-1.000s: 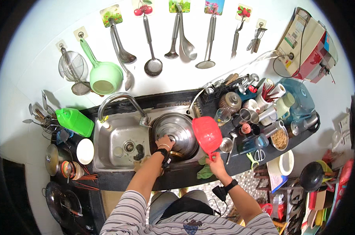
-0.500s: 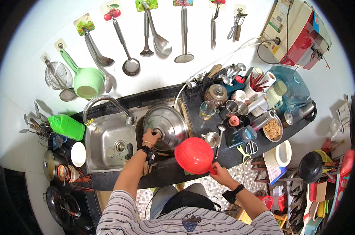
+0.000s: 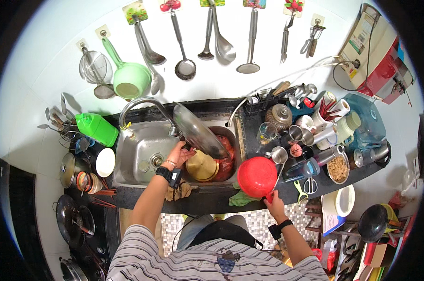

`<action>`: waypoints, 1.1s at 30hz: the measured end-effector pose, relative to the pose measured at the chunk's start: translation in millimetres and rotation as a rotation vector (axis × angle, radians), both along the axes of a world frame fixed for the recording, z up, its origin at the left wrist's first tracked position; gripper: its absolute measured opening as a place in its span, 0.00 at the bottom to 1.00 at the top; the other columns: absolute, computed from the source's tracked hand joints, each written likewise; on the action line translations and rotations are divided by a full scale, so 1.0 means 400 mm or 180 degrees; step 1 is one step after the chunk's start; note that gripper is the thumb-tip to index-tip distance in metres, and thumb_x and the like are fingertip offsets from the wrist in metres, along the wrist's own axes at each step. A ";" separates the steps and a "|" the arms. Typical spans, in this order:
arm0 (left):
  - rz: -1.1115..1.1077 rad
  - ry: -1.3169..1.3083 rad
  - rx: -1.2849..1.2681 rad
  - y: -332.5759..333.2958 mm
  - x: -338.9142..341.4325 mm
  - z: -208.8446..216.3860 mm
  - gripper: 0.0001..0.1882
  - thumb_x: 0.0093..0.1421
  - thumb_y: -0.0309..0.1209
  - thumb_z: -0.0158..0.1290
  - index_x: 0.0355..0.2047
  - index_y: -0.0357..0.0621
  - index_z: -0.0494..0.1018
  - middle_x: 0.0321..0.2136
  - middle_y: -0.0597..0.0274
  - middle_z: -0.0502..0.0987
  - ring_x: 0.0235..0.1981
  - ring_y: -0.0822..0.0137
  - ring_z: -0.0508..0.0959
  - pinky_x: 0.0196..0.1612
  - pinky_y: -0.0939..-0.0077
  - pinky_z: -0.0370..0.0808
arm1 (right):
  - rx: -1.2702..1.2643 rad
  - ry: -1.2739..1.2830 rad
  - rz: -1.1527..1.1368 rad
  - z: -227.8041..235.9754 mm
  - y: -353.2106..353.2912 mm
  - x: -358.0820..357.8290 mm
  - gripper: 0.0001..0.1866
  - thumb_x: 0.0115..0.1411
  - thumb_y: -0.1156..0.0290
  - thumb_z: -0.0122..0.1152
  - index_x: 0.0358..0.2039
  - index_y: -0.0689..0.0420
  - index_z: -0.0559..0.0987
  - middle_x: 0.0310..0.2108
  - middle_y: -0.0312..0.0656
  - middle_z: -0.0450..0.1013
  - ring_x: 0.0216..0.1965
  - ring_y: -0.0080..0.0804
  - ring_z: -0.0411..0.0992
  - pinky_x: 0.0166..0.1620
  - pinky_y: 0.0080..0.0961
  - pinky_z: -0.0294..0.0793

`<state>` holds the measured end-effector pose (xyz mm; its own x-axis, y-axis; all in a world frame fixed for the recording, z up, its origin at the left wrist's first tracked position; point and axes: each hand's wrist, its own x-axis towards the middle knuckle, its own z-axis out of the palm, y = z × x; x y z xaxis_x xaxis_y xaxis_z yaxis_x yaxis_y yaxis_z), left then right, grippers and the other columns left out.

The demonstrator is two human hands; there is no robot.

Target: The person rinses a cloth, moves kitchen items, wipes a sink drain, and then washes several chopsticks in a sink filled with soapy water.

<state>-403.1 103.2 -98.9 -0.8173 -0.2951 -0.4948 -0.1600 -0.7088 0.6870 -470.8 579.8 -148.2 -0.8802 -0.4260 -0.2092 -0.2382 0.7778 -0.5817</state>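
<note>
My left hand (image 3: 180, 153) has its fingers closed at the knob of a large round steel lid (image 3: 200, 133), which is tilted up over the right part of the double sink. Under it a round gold-coloured dish or disc (image 3: 201, 166) shows, with something dark red and glossy (image 3: 227, 166) around it; I cannot make out what that is. My right hand (image 3: 275, 206) grips the short handle of a red plastic dipper (image 3: 257, 177) above the counter's front edge. The dipper's inside is hidden from view.
The left sink basin (image 3: 139, 152) has a curved steel tap (image 3: 148, 100) over it. A green cloth (image 3: 241, 199) lies at the counter edge. Cups, a glass mug (image 3: 267, 133), scissors (image 3: 310, 186) and jars crowd the right side. A green jug (image 3: 97, 129) stands left.
My left hand has raised and tipped the lid, uncovering the gold-coloured piece and red contents below. My right hand still holds the dipper, in nearly the same place. The view has shifted.
</note>
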 end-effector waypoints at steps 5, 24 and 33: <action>0.0239 0.0299 0.0386 0.019 0.045 0.029 0.19 0.61 0.40 0.42 0.42 0.35 0.65 0.30 0.55 0.74 0.36 0.58 0.75 0.53 0.60 0.70 | 0.0460 0.0091 0.0232 -0.015 -0.019 0.003 0.28 0.46 0.64 0.66 0.43 0.57 0.63 0.36 0.56 0.71 0.37 0.55 0.70 0.38 0.47 0.70; 0.0232 -0.0641 -0.4384 0.196 0.157 0.281 0.16 0.49 0.36 0.55 0.35 0.42 0.66 0.29 0.52 0.74 0.27 0.54 0.76 0.31 0.65 0.73 | 0.0921 0.0013 0.1345 0.361 -0.236 -0.009 0.24 0.49 0.54 0.61 0.39 0.60 0.72 0.31 0.53 0.74 0.36 0.52 0.73 0.38 0.43 0.71; -0.0170 -0.0247 -0.5895 0.273 0.178 0.260 0.17 0.48 0.31 0.54 0.39 0.51 0.66 0.31 0.56 0.69 0.27 0.56 0.75 0.27 0.67 0.74 | 0.0977 -0.0075 0.1552 0.353 -0.223 -0.021 0.22 0.48 0.53 0.61 0.36 0.58 0.73 0.29 0.51 0.75 0.34 0.50 0.74 0.37 0.40 0.72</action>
<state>-331.8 212.2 5.2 -0.8369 -0.4145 0.3574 -0.2194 0.8523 0.4748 -479.1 490.4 -7.0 -0.5908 -0.6981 -0.4046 -0.6013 0.7153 -0.3562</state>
